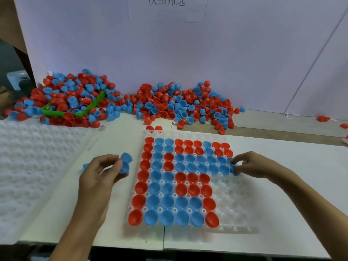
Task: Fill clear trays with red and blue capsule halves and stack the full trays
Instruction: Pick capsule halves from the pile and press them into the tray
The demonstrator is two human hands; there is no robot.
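Note:
A clear tray (235, 210) lies in front of me, most of its pockets filled with red and blue capsule halves (169, 189); its lower right pockets hold nothing. My right hand (252, 164) pinches a blue half (234, 169) at the tray's right edge, in the fourth row. To the left of the tray, my left hand (99, 172) grips several blue halves (125, 162) above the table. Loose red and blue halves lie in a big pile (180, 102) behind the tray.
A green box (56, 113), heaped and ringed with more halves, stands at the back left. A stack of clear empty trays (28, 166) lies at the left. A white wall rises behind the piles. A few stray red halves (323, 118) lie far right.

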